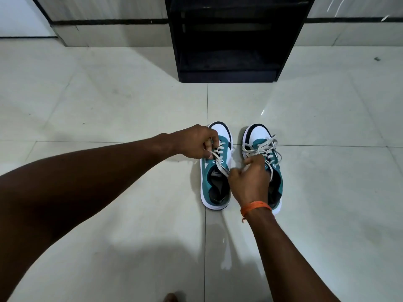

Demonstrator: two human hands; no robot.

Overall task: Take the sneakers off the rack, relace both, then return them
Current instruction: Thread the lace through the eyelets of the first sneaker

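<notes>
On the tiled floor (109, 105), just in front of the foot of the black shoe rack (229, 40), both teal-and-white sneakers stand side by side with their toes toward the rack. The first step looks done, since the rack shelves in view hold no shoes.

You are working on the left sneaker (218, 192). Your left hand (196, 142) is curled at its outer side near the front eyelets, with finger and thumb pinching a run of the grey lace (220, 164). Your right hand (248, 182), with the orange thread band (255, 207) at the wrist, hovers over the gap between the two shoes. It pinches the other end of that lace, which is drawn taut across the tongue opening. The lace crosses at the front eyelets, while the ones nearest the heel look unthreaded, so I judge this shoe to be about halfway relaced.

The right sneaker (258, 136) carries its lace (261, 147) in a loose, untied heap over the tongue. Some of it passes through eyelets, but I cannot tell whether it is freshly threaded or only slackened, because your right hand hides the rear part.

Left to do, as I read it: finish and tie the left shoe, settle the right one, then set both back on a shelf — well over half the task remains.
</notes>
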